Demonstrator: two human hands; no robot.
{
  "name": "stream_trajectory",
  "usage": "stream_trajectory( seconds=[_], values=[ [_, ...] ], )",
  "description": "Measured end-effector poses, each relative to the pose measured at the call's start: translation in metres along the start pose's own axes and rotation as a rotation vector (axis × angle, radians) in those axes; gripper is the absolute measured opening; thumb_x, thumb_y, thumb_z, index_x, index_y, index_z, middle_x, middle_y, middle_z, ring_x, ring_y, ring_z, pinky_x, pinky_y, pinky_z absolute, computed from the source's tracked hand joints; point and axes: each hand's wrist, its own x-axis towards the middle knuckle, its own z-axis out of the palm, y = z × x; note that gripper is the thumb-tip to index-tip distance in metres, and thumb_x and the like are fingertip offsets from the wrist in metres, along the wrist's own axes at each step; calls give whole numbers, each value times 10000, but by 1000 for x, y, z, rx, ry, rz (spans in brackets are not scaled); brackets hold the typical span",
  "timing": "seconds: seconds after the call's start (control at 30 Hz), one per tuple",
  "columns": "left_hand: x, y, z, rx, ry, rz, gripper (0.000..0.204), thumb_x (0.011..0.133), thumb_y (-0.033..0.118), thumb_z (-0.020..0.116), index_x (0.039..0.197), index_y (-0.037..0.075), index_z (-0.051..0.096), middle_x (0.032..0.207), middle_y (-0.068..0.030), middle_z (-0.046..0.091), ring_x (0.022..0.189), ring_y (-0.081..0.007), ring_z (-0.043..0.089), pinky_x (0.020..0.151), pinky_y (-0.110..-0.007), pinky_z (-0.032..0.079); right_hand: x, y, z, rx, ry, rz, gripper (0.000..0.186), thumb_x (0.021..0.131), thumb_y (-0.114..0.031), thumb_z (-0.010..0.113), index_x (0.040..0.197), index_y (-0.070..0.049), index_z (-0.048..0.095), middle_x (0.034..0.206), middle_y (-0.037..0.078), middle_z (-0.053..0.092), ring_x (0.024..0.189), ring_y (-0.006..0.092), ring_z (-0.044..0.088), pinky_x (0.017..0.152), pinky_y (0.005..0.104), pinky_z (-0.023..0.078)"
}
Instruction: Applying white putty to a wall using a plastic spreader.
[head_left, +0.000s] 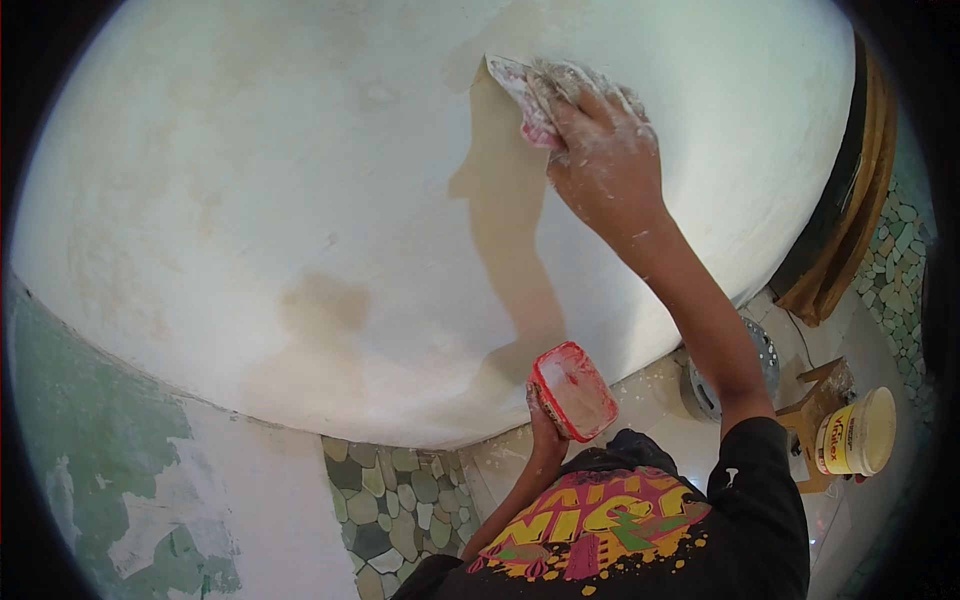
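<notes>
The right hand [600, 150], dusted white, presses a stained cloth [530, 95] flat against the white plastered wall [250, 200] near its upper edge, fingers closed over it and hiding most of it. The left hand [545, 420], largely hidden, grips a red-rimmed tray [572, 390] near the wall's lower edge.

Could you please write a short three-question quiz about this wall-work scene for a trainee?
1. True or false: the right hand presses a putty-smeared scraper blade against the white wall.
2. What does the left hand hold?
A. a paint roller
B. a red-rimmed tray of white putty
C. a brush
3. Fill in: the yellow-labelled white tub sits on a ____ at the lower right.

Key:
1. true
2. B
3. cardboard box
</notes>
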Motion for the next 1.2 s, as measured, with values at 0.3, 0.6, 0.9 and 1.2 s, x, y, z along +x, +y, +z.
stream_trajectory(
  seconds=[0.3, 0.6, 0.9, 1.2],
  values=[
    [-6, 1, 1, 31, -66, 56, 648, 1034, 586, 341, 1485, 122, 365, 1455, -119, 493, 1316, -280, 510, 1091, -466, 445, 23, 14, 12, 5, 134, -94, 467, 722, -57, 708, 1176, -157, 675, 1143, 50, 664, 1072, 286, 612, 969, 452, 465],
    [6, 6, 1, 64, -25, -52, 692, 1024, 625, 320, 1490, 117, 371, 1465, -119, 488, 1314, -287, 508, 1106, -444, 423, 6, -37, -1, 215, -205, -39, 468, 787, -77, 640, 1248, -155, 663, 1219, 61, 664, 1116, 271, 625, 1024, 466, 444],
    [8, -6, 5, 53, 1, 13, 676, 1031, 610, 306, 1488, 117, 375, 1462, -113, 492, 1311, -283, 510, 1106, -446, 422, 4, -36, 10, 192, 11, -123, 527, 757, -18, 698, 1254, -188, 658, 1193, 29, 673, 1138, 248, 612, 992, 440, 461],
    [21, -10, 2, 0, -44, -78, 669, 1031, 605, 301, 1481, 118, 394, 1448, -118, 508, 1302, -290, 522, 1095, -471, 435, 28, -7, -11, 91, 50, -217, 523, 781, -66, 689, 1288, -186, 640, 1237, 25, 651, 1170, 264, 591, 1047, 453, 424]
  ],
)
